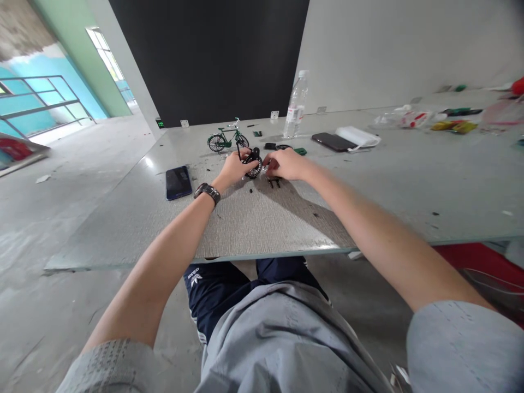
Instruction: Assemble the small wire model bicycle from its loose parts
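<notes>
Both my hands meet over the middle of the grey table (368, 185). My left hand (234, 166), with a dark watch (207, 192) on its wrist, is closed around a small black spoked wheel assembly (252, 161). My right hand (285, 163) pinches at the same small model from the right, its fingers curled. A few tiny black parts (274, 182) lie on the table just under my right hand. Behind my hands stands a finished green miniature bicycle (227, 138).
A dark phone (178, 182) lies left of my left hand. A clear water bottle (295, 105), a second phone (334, 142), a white pouch (357, 136) and small dark and green parts sit behind. Packets and tools clutter the far right. Red objects lie under the table at the right.
</notes>
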`<act>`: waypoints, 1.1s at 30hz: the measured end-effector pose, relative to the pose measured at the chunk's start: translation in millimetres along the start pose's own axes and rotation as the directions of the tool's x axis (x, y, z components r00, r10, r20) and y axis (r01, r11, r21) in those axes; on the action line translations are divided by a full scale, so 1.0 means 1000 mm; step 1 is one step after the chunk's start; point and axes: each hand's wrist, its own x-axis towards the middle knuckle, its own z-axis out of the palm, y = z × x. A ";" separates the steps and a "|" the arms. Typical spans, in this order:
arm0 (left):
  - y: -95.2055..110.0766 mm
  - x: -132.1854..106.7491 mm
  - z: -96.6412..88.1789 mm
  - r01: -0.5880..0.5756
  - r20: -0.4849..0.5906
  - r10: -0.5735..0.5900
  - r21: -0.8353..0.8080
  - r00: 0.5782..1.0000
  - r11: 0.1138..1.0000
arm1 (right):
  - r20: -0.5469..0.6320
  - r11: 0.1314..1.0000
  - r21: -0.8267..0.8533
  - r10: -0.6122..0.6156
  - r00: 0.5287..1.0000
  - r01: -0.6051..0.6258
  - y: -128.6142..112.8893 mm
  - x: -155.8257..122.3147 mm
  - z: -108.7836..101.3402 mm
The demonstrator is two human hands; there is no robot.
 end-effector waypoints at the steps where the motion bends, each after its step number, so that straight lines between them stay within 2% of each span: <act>1: -0.001 0.000 0.000 0.002 -0.002 -0.002 0.002 1.000 1.000 | -0.011 1.000 0.005 -0.002 1.000 0.002 0.000 0.000 0.000; 5: -0.006 0.002 0.000 -0.017 0.015 0.017 0.002 1.000 1.000 | -0.041 0.999 0.036 -0.032 0.999 0.033 0.001 0.001 0.002; 10: -0.013 0.007 0.000 -0.033 0.001 0.033 -0.029 0.999 0.999 | -0.003 0.995 0.064 -0.073 0.997 0.073 0.001 0.004 0.004; 17: -0.012 0.006 -0.008 0.035 0.005 -0.035 -0.048 0.999 0.998 | 0.035 0.996 -0.055 0.071 0.997 -0.069 0.014 -0.003 -0.017; 21: -0.011 0.005 -0.009 0.072 -0.001 -0.072 -0.066 0.997 0.995 | 0.106 0.999 -0.038 0.013 0.994 -0.009 0.016 -0.004 -0.022; 25: -0.015 0.008 -0.007 0.021 -0.011 -0.022 -0.063 1.000 0.998 | 0.192 0.997 0.005 -0.081 0.978 0.081 0.001 -0.004 -0.016; 30: -0.014 0.008 -0.007 -0.006 -0.008 0.006 -0.034 1.000 0.999 | 0.293 0.995 0.024 -0.098 0.951 0.095 -0.027 -0.007 -0.004; 33: -0.009 0.004 -0.008 0.008 -0.022 -0.009 -0.060 1.000 0.998 | 0.318 0.994 0.047 -0.112 0.941 0.103 -0.034 -0.008 -0.001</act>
